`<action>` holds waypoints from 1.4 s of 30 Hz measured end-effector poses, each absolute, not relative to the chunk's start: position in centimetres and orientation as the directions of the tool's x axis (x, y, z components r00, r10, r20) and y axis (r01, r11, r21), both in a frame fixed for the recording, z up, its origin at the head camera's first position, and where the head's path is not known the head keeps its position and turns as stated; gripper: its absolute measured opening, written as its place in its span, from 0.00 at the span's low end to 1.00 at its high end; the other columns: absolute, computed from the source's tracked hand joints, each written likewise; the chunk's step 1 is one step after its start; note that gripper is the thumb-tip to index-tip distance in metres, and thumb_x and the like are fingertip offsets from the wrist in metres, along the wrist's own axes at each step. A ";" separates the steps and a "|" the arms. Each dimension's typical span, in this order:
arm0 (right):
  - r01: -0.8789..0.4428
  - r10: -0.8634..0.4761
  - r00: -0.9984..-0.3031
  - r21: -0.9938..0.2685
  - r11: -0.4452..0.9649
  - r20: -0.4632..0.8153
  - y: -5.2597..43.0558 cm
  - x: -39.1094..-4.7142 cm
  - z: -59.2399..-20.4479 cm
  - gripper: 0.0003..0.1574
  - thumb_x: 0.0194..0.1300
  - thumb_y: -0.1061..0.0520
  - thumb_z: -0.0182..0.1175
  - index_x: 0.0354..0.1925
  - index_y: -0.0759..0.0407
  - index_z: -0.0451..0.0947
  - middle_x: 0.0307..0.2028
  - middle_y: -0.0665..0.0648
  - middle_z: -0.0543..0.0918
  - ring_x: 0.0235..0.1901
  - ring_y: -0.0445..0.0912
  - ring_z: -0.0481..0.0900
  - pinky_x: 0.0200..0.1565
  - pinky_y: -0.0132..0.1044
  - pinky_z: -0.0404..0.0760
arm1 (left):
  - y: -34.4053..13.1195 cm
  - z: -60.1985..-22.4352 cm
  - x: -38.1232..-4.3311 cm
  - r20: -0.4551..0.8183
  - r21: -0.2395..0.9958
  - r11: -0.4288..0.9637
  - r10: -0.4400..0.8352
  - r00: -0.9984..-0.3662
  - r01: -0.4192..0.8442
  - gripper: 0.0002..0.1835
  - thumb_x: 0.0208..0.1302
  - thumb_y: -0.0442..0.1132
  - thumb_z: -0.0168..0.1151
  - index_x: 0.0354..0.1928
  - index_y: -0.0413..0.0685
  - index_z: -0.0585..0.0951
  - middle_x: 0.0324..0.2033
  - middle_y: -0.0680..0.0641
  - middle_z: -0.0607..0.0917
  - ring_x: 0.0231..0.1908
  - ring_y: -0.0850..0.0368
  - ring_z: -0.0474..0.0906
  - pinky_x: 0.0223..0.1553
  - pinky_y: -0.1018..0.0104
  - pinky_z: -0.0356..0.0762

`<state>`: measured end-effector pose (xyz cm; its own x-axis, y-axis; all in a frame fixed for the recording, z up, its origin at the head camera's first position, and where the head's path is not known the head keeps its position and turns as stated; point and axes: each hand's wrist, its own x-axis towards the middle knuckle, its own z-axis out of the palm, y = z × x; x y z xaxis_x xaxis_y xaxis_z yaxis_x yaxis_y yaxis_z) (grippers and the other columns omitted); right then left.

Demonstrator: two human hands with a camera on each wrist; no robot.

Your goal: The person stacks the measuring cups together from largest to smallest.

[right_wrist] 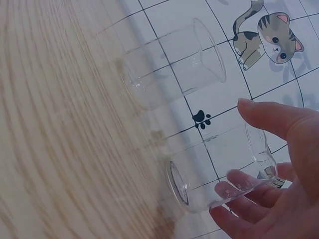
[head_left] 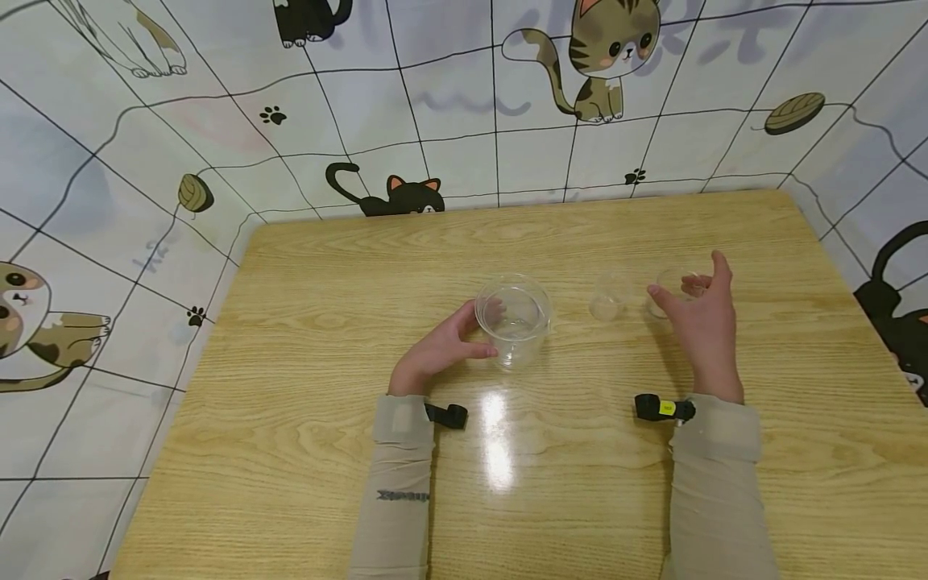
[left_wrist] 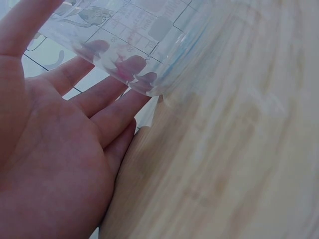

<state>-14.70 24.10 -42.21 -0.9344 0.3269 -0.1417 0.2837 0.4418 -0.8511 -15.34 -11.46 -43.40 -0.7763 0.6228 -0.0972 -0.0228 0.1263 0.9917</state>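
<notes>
Wood-grain table (head_left: 290, 483) underneath. Large clear beaker (head_left: 516, 326) upright near middle, left hand (head_left: 445, 346) gripping its side, thumb and fingers around it. Mid-size clear beaker (right_wrist: 214, 159) at right: right hand (head_left: 703, 322) spread around it, thumb off the wall. Smallest clear beaker (head_left: 607, 302) stands between them.

Nothing surely legible: faint print (left_wrist: 133, 30) on clear beaker (head_left: 518, 326) at left hand (head_left: 448, 345), lettering (head_left: 403, 496) on sleeve (head_left: 397, 467) behind, tiny marks (right_wrist: 238, 186) on glass (right_wrist: 219, 164) at right hand (head_left: 702, 329), yellow wristband label (head_left: 666, 408) behind.
</notes>
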 end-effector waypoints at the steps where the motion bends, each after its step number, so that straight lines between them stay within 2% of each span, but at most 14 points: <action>1: 0.285 0.325 -0.935 -0.852 0.439 -0.145 24.1 -14.7 -42.2 0.63 0.54 0.33 0.58 0.70 0.38 0.25 0.66 0.61 0.58 0.65 0.55 0.59 0.54 0.54 0.65 | -11.4 -43.4 -15.4 -0.096 0.992 0.124 0.622 -0.777 -0.023 0.44 0.53 0.32 0.66 0.69 0.48 0.54 0.66 0.43 0.63 0.68 0.54 0.53 0.68 0.55 0.46; 10: 0.257 0.256 -0.955 -0.859 0.442 -0.153 24.1 -14.7 -42.4 0.62 0.56 0.33 0.57 0.71 0.42 0.27 0.70 0.60 0.49 0.67 0.58 0.53 0.58 0.60 0.61 | -11.5 -43.4 -15.3 -0.104 0.992 0.125 0.620 -0.778 -0.032 0.43 0.54 0.33 0.66 0.69 0.45 0.54 0.66 0.44 0.63 0.68 0.54 0.53 0.68 0.56 0.47; 16: 0.252 0.252 -0.956 -0.863 0.439 -0.152 24.1 -14.6 -42.5 0.61 0.57 0.34 0.56 0.71 0.45 0.26 0.71 0.60 0.48 0.67 0.58 0.54 0.57 0.59 0.62 | -11.5 -43.4 -15.3 -0.104 0.991 0.132 0.619 -0.779 -0.028 0.43 0.54 0.34 0.66 0.69 0.45 0.55 0.67 0.44 0.63 0.68 0.55 0.53 0.68 0.57 0.47; 22: 0.296 0.289 -0.939 -0.867 0.400 -0.188 24.2 -14.6 -42.6 0.63 0.57 0.34 0.56 0.71 0.49 0.26 0.71 0.57 0.49 0.67 0.55 0.54 0.60 0.55 0.60 | -11.4 -43.4 -15.3 -0.106 0.991 0.132 0.614 -0.782 -0.031 0.42 0.54 0.33 0.66 0.68 0.45 0.56 0.66 0.44 0.63 0.68 0.55 0.53 0.68 0.54 0.47; 30: 0.319 0.326 -0.927 -0.847 0.426 -0.185 24.2 -14.6 -42.8 0.59 0.57 0.32 0.55 0.70 0.57 0.38 0.69 0.57 0.55 0.63 0.55 0.59 0.58 0.51 0.62 | -11.5 -43.4 -15.3 -0.101 0.991 0.130 0.615 -0.782 -0.026 0.42 0.53 0.32 0.66 0.68 0.45 0.56 0.66 0.44 0.64 0.68 0.54 0.54 0.68 0.55 0.47; 42: 0.326 0.348 -0.920 -0.843 0.427 -0.180 24.2 -14.5 -42.9 0.55 0.58 0.32 0.54 0.70 0.56 0.41 0.68 0.57 0.57 0.61 0.54 0.60 0.56 0.49 0.62 | -11.5 -43.3 -15.3 -0.107 0.990 0.137 0.615 -0.781 -0.028 0.43 0.55 0.34 0.66 0.69 0.52 0.55 0.67 0.45 0.63 0.68 0.55 0.52 0.68 0.53 0.46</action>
